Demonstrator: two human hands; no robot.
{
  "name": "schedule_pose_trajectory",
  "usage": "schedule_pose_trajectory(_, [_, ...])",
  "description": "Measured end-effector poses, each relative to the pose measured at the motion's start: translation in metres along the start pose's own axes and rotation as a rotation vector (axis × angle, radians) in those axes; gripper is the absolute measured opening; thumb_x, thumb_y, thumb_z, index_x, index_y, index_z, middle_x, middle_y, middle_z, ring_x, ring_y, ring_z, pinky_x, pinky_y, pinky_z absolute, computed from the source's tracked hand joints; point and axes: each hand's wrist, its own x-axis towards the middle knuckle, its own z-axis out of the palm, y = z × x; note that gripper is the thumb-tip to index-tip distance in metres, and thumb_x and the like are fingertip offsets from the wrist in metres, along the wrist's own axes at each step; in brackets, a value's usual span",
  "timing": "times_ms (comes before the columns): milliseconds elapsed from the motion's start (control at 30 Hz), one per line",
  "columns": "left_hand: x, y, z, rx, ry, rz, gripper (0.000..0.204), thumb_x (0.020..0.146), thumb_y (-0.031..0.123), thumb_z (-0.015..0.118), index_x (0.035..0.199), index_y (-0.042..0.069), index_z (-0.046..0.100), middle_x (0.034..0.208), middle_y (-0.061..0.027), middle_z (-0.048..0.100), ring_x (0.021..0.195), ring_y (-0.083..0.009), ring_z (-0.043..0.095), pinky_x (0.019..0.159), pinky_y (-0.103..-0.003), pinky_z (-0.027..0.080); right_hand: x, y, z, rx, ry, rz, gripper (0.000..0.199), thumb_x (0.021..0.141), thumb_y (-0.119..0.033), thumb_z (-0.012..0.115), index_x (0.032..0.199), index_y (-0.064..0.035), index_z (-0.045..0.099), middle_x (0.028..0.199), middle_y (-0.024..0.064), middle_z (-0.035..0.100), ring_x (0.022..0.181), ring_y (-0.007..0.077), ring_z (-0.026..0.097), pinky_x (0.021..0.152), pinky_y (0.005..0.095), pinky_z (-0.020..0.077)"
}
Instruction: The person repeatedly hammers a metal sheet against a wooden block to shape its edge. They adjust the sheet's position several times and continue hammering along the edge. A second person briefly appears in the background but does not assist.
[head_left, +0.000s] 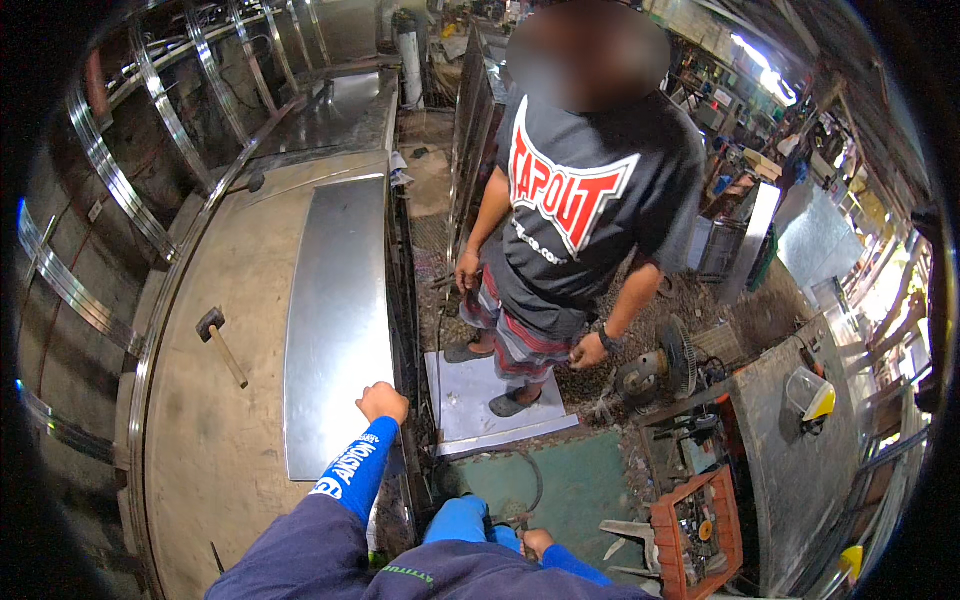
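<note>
My left hand [383,402] is closed in a fist at the right edge of a shiny sheet of metal [335,330]. Nothing sticks out of the fist. The sheet lies flat on a wooden-topped workbench [215,450]. To its left, a mallet [228,355] with a dark head and wooden handle rests on the bench top. Low in the picture, beside my blue-clad leg, my right hand [538,542] hangs near the green floor; its fingers are too hidden to read.
A person [590,210] in a dark printed shirt stands on a pale sheet [490,410] across from me. On the right are a fan [665,365], a dark table [800,460] and an orange crate [697,535] of small parts. Metal studs [115,180] line the left wall.
</note>
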Motion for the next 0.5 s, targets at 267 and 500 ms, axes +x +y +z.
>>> schedule_pose_trajectory(267, [-0.004,0.003,-0.002,-0.019,-0.015,0.037,0.023,0.079,0.023,0.069,0.092,0.006,0.078,0.102,-0.0145,0.076,0.106,-0.0328,0.069,0.095,-0.051,0.049,0.003,-0.009,-0.009,-0.264,-0.078,-0.081,0.033,0.098,-0.028,0.066,0.082,-0.0002,0.068,0.076,0.0112,0.067,0.061,0.0265,0.062,0.06,0.0433,0.0509])
schedule_pose_trajectory(500, [0.014,-0.004,0.007,-0.082,-0.022,0.0,0.029,0.075,0.031,0.076,0.086,0.004,0.079,0.099,-0.0218,0.076,0.098,-0.039,0.073,0.092,-0.053,0.055,-0.011,-0.03,-0.01,-0.803,-0.142,-0.295,0.03,0.094,-0.025,0.064,0.088,0.0023,0.072,0.084,0.0162,0.075,0.07,0.0321,0.07,0.067,0.0459,0.0542])
